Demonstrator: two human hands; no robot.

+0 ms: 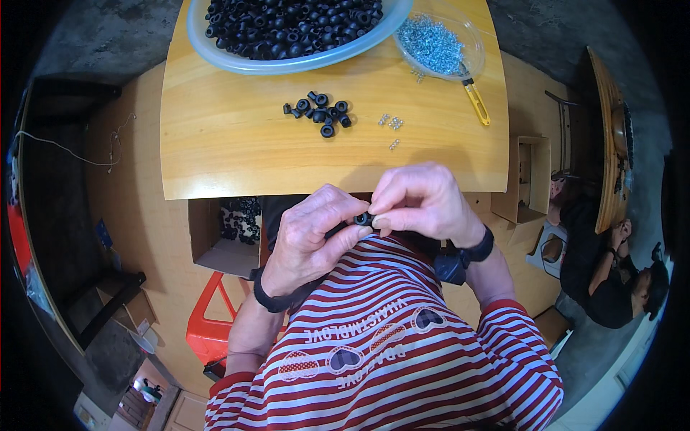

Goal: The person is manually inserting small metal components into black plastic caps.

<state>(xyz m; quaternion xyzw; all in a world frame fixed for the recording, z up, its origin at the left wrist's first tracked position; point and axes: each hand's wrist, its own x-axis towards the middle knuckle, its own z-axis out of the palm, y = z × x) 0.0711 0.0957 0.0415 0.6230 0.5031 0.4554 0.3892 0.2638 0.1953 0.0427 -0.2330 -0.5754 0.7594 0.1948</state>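
Just off the table's near edge, my left hand (314,228) pinches a small round black plastic part (364,218) with a hole in it. Thumb and fingertips of my right hand (420,201) are closed at the same part's right side; anything small between them is hidden. Ahead on the table lies a loose cluster of black parts (320,113), similar in look. To its right are several tiny shiny metal pieces (392,122), perhaps springs.
A big pale basin (287,70) of black parts and a clear bowl (471,50) of tiny bluish-silver pieces stand on the wooden table (230,154). A yellow cutter knife (476,103) lies beside the bowl. Below are cardboard boxes (228,260) and a red stool (205,327). Another person (611,269) sits far right.
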